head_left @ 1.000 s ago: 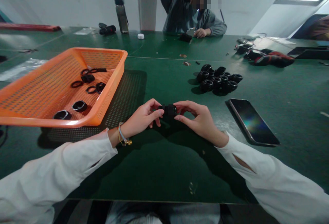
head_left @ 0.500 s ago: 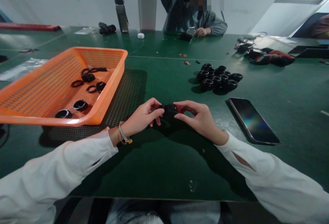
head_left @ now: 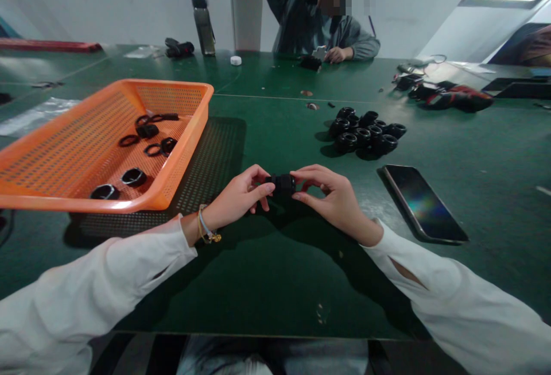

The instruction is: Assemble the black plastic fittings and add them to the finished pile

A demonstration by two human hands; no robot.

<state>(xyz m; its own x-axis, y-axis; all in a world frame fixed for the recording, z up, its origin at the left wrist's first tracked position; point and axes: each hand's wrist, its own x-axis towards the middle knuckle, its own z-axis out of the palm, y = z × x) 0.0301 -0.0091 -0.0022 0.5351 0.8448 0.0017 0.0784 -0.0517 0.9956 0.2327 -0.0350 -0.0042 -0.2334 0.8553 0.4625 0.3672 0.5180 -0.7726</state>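
Note:
Between my two hands, just above the table, is a small black cable gland (head_left: 284, 183) with a ribbed middle, lying sideways. My left hand (head_left: 244, 192) pinches its left end between thumb and fingers. At the other end, the thumb and index finger of my right hand (head_left: 329, 194) are closed on the rounded cap. The fingertips cover both ends. Beyond my right hand sits a pile of similar black glands (head_left: 363, 134), their round openings showing. The orange basket (head_left: 161, 200) to the left holds several black rings (head_left: 134, 177) and other small black parts.
A phone (head_left: 424, 203) lies right of my right hand. Farther back on the green table (head_left: 267, 283) are a bottle (head_left: 204, 24), a white cap (head_left: 236, 61) and red-and-black tools (head_left: 460, 97). Across the table a person in a grey jacket (head_left: 297, 13) handles something small.
The fingers of my right hand have shifted slightly on the gland's cap. Otherwise both hands and the gland stay in nearly the same place.

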